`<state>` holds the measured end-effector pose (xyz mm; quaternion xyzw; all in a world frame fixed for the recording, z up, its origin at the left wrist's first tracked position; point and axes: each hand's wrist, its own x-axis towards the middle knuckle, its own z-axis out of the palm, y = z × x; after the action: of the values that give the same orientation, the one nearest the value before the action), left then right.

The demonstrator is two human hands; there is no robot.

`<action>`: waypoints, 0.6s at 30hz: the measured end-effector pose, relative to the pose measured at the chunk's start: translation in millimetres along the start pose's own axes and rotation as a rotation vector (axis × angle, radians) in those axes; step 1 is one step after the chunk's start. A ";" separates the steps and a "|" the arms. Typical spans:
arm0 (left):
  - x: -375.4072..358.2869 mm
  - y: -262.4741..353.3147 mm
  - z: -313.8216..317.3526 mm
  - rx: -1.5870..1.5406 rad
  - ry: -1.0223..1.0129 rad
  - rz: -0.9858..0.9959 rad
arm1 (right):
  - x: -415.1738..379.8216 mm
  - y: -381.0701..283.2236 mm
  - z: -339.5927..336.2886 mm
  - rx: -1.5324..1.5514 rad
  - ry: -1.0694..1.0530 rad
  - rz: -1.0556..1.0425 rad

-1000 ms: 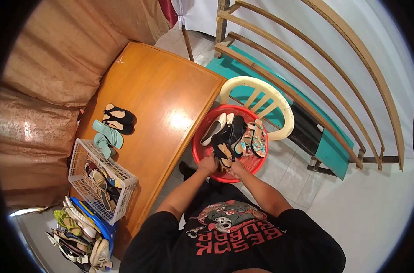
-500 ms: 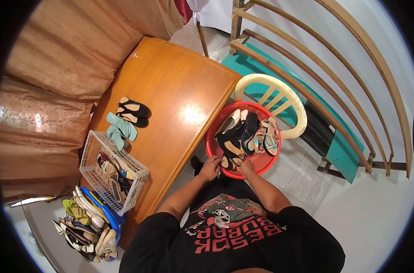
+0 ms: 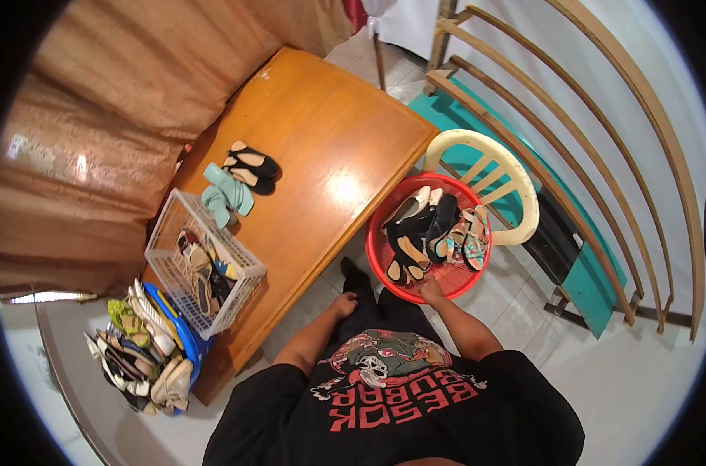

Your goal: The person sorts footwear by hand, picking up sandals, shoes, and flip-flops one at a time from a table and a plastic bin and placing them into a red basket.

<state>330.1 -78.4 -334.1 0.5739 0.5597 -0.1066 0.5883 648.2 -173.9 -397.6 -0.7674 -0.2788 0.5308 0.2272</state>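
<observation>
A round red plastic basket (image 3: 379,272) stands on a pale yellow plastic chair (image 3: 528,206). Inside it are black open-toe shoes (image 3: 407,252), white shoes (image 3: 410,206), a dark navy shoe (image 3: 444,217) and flowered strappy sandals (image 3: 473,237). My right hand (image 3: 431,292) is closed on the basket's near rim, below the black shoes. Away from the basket, my left hand (image 3: 343,305) hangs by my thigh, its fingers loosely bent and nothing seen in them.
The wooden table (image 3: 322,132) bears black slingback shoes (image 3: 252,165), mint green sandals (image 3: 227,193) and a white crate (image 3: 163,233) of footwear. A blue basket (image 3: 184,318) heaped with shoes is at the left. A wooden-slatted frame (image 3: 555,120) stands at the right.
My left hand has left the basket's rim and dropped back to my thigh. My right hand stays at the near rim. The view has shifted a little, and the shoes stay in the basket.
</observation>
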 end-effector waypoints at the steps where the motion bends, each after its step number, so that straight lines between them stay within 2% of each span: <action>1: -4.4 -5.3 -1.2 0.073 0.054 -0.011 | -14.5 -14.6 -3.7 -0.174 0.110 -0.018; 2: -8.9 -10.2 -0.3 0.059 0.069 -0.024 | -27.3 -29.7 -8.9 -0.183 0.090 -0.028; 4: -11.8 -11.8 3.4 -0.044 0.031 0.016 | -41.2 -48.0 -18.3 -0.534 0.062 -0.071; 7: -21.4 0.2 -5.5 -0.113 -0.011 0.080 | -49.8 -64.2 -29.3 -0.475 -0.014 -0.164; 8: -25.6 7.8 -8.3 -0.131 -0.038 0.115 | -52.3 -69.6 -33.1 -0.562 -0.058 -0.073; 12: -19.5 21.4 -17.2 -0.256 -0.013 0.274 | -57.1 -85.4 -32.3 -0.733 -0.094 0.034; 14: -30.8 50.3 -46.4 -0.454 -0.161 0.480 | -55.0 -81.5 -28.8 -0.588 0.002 -0.046; 16: -46.5 77.5 -76.6 -0.495 -0.125 0.522 | -59.9 -95.8 -27.7 -0.518 0.041 -0.116; 18: -50.2 84.9 -98.5 -0.619 -0.075 0.572 | -67.1 -114.6 -24.5 -0.396 0.097 -0.288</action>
<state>324.8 0.9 -219.6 0.4982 0.3614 0.2133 0.7588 631.1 -135.2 -269.4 -0.7740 -0.4726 0.3903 0.1589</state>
